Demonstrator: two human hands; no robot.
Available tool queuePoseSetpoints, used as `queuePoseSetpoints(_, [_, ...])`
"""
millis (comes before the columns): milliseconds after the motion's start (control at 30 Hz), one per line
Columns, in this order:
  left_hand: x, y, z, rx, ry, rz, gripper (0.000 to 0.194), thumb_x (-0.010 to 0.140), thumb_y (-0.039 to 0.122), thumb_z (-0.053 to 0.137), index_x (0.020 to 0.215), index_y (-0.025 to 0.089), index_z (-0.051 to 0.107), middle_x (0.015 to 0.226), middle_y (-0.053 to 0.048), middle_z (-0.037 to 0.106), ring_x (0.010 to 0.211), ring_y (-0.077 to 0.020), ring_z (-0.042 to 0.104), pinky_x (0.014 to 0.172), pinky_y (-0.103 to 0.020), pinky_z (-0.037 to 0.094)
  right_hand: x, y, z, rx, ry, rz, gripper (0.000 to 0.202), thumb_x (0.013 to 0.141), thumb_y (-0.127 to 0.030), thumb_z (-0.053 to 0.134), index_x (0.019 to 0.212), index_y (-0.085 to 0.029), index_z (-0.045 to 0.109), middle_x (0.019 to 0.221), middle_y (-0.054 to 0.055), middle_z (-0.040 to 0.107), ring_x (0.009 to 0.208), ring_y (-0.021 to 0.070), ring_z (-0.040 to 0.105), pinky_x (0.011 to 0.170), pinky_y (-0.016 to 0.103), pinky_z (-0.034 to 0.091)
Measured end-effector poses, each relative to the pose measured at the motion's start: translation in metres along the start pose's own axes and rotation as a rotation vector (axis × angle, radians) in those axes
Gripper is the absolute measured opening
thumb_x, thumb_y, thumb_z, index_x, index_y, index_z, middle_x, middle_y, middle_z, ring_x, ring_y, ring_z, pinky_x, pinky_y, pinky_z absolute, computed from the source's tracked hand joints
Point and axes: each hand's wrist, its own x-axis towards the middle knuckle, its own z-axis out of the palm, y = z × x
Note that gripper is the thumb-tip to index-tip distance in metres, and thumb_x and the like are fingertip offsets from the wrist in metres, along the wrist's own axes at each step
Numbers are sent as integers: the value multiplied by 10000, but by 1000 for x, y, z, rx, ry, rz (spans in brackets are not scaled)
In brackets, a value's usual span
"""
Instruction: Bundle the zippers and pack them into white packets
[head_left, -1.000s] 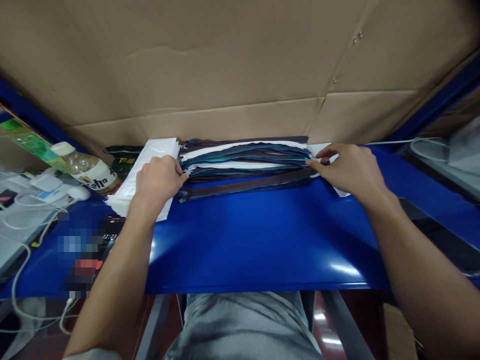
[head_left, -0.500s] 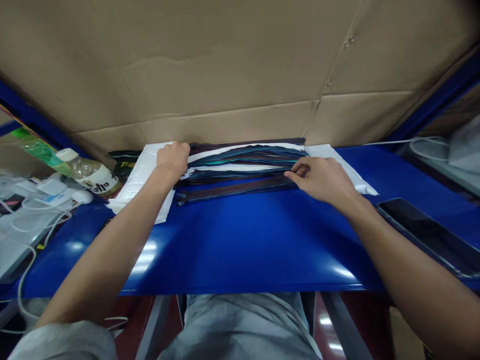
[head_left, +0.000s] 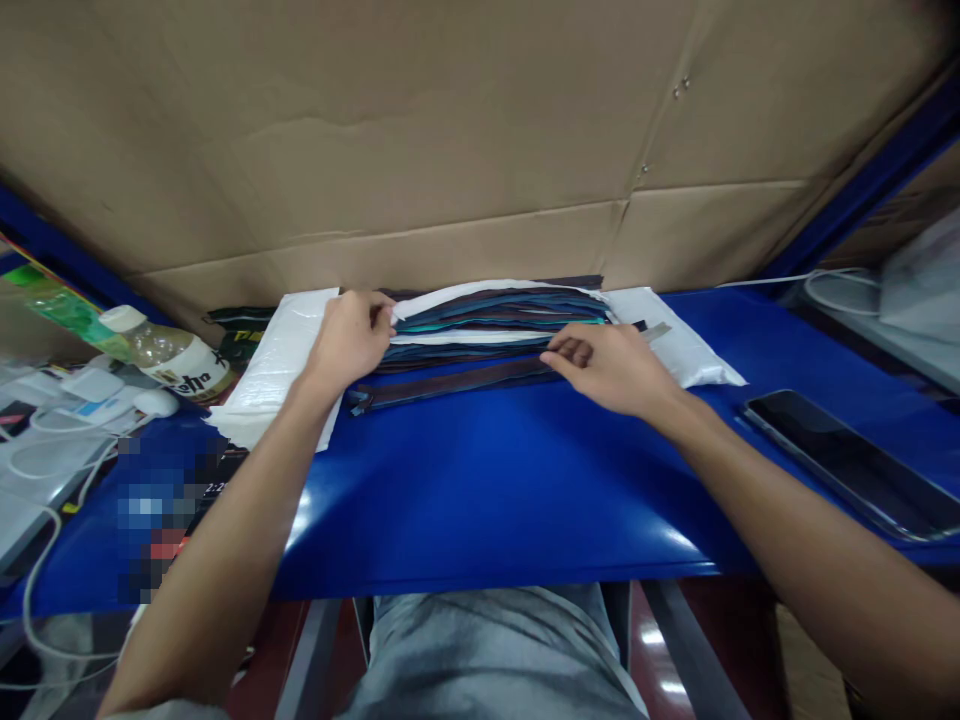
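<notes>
A bundle of long dark blue, brown and white strips lies across two white plastic packages, one at the left and one at the right. My left hand pinches the left end of a white strip in the bundle. My right hand has its fingers curled at the front right of the bundle; what its fingertips hold is too small to make out. One brown strip lies in front of the bundle, its right end reaching under my right hand.
A phone lies on the blue table at the right. Bottles, white cables and chargers crowd the left side. A cardboard wall rises behind.
My left hand has moved right and now pinches the white strip's end. My right hand has shifted left and slightly down along the bundle, uncovering strip ends on the right package.
</notes>
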Motion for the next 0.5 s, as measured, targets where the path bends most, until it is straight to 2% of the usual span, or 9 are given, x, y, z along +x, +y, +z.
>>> queuePoseSetpoints(100, [-23, 18, 25, -403, -29, 63, 385, 1079, 473, 555, 1109, 179, 800, 948, -99, 829, 876, -245, 784, 845, -360, 630, -6, -24, 16, 192, -40, -137, 204, 1009, -424, 693, 1078, -261, 795, 985, 40, 837, 835, 240, 766, 783, 393, 592])
queuePoseSetpoints(233, [-46, 44, 51, -653, -141, 149, 316, 1047, 443, 649, 1097, 188, 830, 919, -75, 841, 816, -223, 799, 778, -335, 657, -12, -48, 31, 335, -70, -234, 251, 1029, -448, 695, 1189, -286, 800, 1157, 31, 842, 916, 242, 777, 861, 402, 608])
queuePoseSetpoints(367, [-61, 63, 56, -733, -214, 216, 277, 1053, 403, 669, 1126, 208, 850, 970, -62, 856, 851, -215, 811, 824, -332, 666, -15, -53, 31, 407, -96, -207, 234, 1060, -446, 652, 1129, -295, 816, 1127, 6, 848, 944, 238, 781, 875, 380, 595])
queuePoseSetpoints(500, [-66, 69, 54, -754, -219, 243, 263, 1039, 360, 691, 1181, 208, 852, 1016, -59, 866, 874, -216, 820, 833, -327, 660, -16, -50, 28, 458, -96, -204, 207, 1067, -404, 625, 1049, -278, 788, 1041, 5, 836, 908, 226, 767, 833, 354, 573])
